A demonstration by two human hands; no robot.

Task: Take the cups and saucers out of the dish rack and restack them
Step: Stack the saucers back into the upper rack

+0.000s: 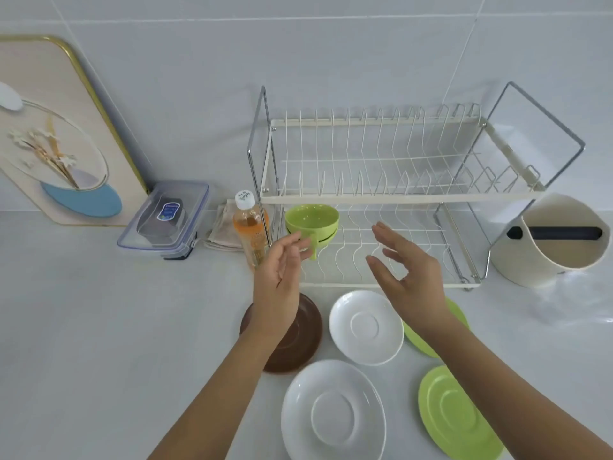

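Indoors, at a pale kitchen counter [99, 327], 2 bare hands are seen raised in front of a 2-tier wire dish rack [381, 197]. The left hand [282, 270] is held palm inward with its fingers loosely spread, gripping nothing, its fingertips just beside the handle of a green cup [311, 220]. The right hand [408, 277] is likewise spread and relaxed, and nothing is held in it. The green cup is found at the left end of the rack's lower tier, nested in what looks like a second green cup beneath it; the upper tier is seen bare of dishes.

On the counter in front of the rack, 5 saucers are laid out singly. A brown saucer [298, 340] is partly covered by the left forearm. A small white saucer [365, 327] is set beside it, and a green saucer [421, 336] is partly hidden behind the right wrist. Nearer the camera, a larger white saucer [331, 416] and another green saucer [457, 416] are placed side by side.

Left of the rack, a bottle of orange liquid [250, 227] with a white cap is stood upright, with a folded cloth [225, 227] and a clear lidded box [166, 220] beyond it. A framed picture [59, 134] is leaned against the tiled wall, and a cream round container [557, 244] is set to the rack's right.
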